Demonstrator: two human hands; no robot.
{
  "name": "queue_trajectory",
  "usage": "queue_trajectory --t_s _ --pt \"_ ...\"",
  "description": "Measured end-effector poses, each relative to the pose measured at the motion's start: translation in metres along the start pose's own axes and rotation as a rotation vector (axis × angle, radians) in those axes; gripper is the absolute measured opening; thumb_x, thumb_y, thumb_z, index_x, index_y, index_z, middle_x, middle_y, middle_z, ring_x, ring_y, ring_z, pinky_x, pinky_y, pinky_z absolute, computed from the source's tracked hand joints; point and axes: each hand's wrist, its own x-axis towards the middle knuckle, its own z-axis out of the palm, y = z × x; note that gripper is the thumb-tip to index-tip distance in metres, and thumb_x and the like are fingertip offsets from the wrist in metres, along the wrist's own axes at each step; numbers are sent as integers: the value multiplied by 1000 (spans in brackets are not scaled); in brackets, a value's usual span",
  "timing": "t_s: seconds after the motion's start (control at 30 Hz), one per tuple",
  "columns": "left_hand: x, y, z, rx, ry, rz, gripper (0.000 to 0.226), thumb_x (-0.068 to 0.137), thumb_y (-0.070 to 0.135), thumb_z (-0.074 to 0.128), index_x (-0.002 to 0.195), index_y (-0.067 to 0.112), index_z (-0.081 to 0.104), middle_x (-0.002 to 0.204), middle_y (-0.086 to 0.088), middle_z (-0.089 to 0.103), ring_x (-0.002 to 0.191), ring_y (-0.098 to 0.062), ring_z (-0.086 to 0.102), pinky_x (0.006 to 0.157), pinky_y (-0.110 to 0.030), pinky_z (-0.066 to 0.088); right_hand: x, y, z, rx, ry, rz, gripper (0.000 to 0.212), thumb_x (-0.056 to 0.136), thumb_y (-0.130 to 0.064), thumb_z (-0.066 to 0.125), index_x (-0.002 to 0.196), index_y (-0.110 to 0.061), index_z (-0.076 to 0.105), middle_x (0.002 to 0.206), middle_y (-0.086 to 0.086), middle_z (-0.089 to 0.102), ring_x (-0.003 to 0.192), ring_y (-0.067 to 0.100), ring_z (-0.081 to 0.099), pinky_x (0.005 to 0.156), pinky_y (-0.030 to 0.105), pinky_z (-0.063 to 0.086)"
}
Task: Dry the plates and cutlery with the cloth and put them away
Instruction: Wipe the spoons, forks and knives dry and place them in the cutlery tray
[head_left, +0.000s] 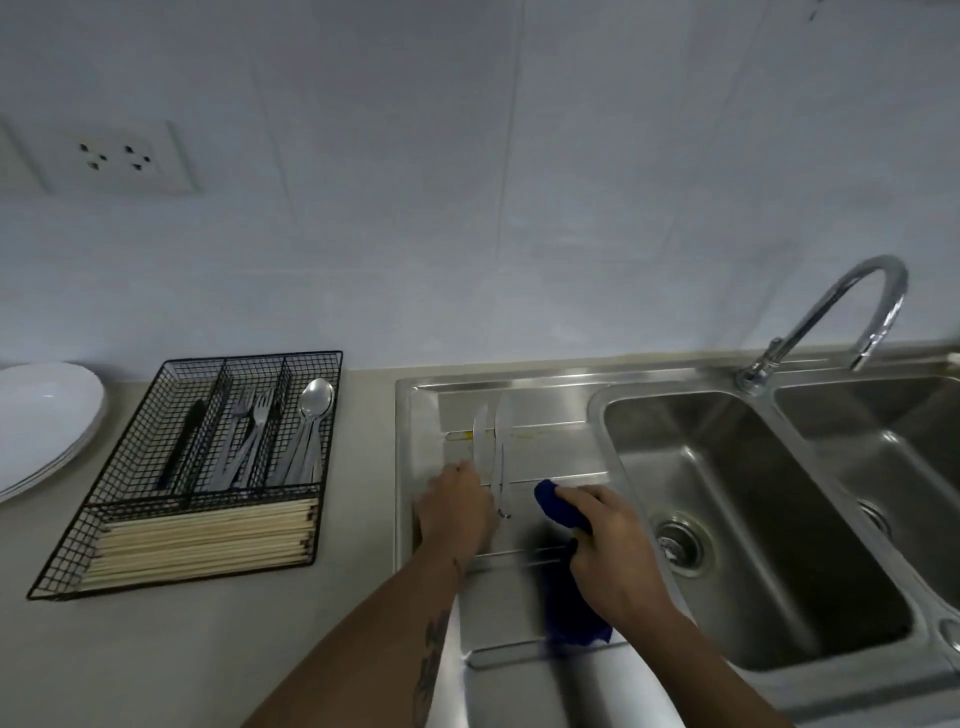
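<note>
At the far left a stack of smooth white plates (44, 415) sits on the matte grey counter (208, 649), cut by the picture's edge. Beside it lies a black wire-mesh cutlery tray (78, 551): dark-handled knives (182, 441) in its left slot, shiny steel forks (249, 431) in the middle one, rounded spoons (311, 415) in the right one, and a pale bundle of wooden chopsticks (208, 535) lying crosswise in the front compartment.

Right of the tray begins the brushed stainless draining board (519, 691). Two flat steel table knives (491, 447) lie on it side by side, blades pointing away. The left hand (457, 506) rests knuckles-up just beside their handles, fingers curled downward; whether it grips anything I cannot tell. The right hand (608, 540) holds a soft dark-blue cloth (558, 504), fingers wrapped over it, with more cloth hanging blurred beneath the wrist.

Further right are two deep steel sink basins (753, 519) with a round drain, and a curved chrome tap (831, 312) arching above them.
</note>
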Motion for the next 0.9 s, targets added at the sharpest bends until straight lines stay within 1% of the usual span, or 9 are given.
queue_trajectory --t_s 0.03,0.1,0.2,0.4,0.5,0.57,0.67,0.83,0.9 --pt "2 3 3 23 18 -3 25 90 26 59 112 14 58 110 -5 60 95 -23 60 78 -33 51 0 6 -3 2 -11 2 59 73 14 57 122 -18 65 116 -5 60 99 9 54 85 0 30" --pt "5 7 7 39 35 -30 29 89 21 58 117 13 56 114 -7 60 100 -25 60 84 -36 53 1 17 -7 9 -40 4 55 77 12 56 122 -18 65 116 -6 59 97 8 53 81 -3 29" --pt "10 11 7 22 50 -89 29 86 17 62 114 12 55 112 -8 62 99 -26 62 86 -38 55 2 30 -9 1 -84 -18 52 78 9 57 122 -18 64 116 -6 58 98 9 53 80 -2 28" --pt "14 14 5 -24 22 -174 40 80 26 72 114 11 55 112 -7 59 100 -24 59 88 -36 54 9 39 -15 17 -132 -57 52 76 11 58 120 -17 66 113 -5 60 98 10 54 83 -1 29" --pt "15 12 3 -23 2 -174 37 81 27 71 112 10 59 114 -7 56 101 -23 58 86 -32 52 12 40 -17 25 -136 -56 52 76 11 58 120 -17 66 112 -6 59 97 8 53 83 -2 30" --pt "15 11 -3 -44 6 -205 28 86 24 64 109 8 62 112 -7 59 98 -23 60 84 -32 54 12 38 -16 19 -135 -61 52 78 9 58 122 -18 65 113 -6 59 97 8 52 83 -1 30" --pt "11 5 -11 -82 22 -217 23 90 25 53 103 9 65 102 -3 62 86 -21 61 73 -32 54 13 32 -14 28 -135 -59 53 77 10 58 121 -18 65 114 -5 60 100 13 55 85 3 30" --pt "-7 -11 -26 -45 74 -85 18 92 26 45 95 16 60 92 -1 57 83 -20 57 68 -30 45 15 11 -13 25 -119 -84 56 73 12 58 122 -15 65 114 -1 61 97 9 52 83 -4 28" --pt "-16 -18 -31 -25 103 9 15 96 25 44 86 20 53 85 2 53 76 -14 52 63 -26 37 18 1 -10 19 -94 -99 57 74 10 59 125 -16 62 117 -1 59 101 12 53 88 2 33"
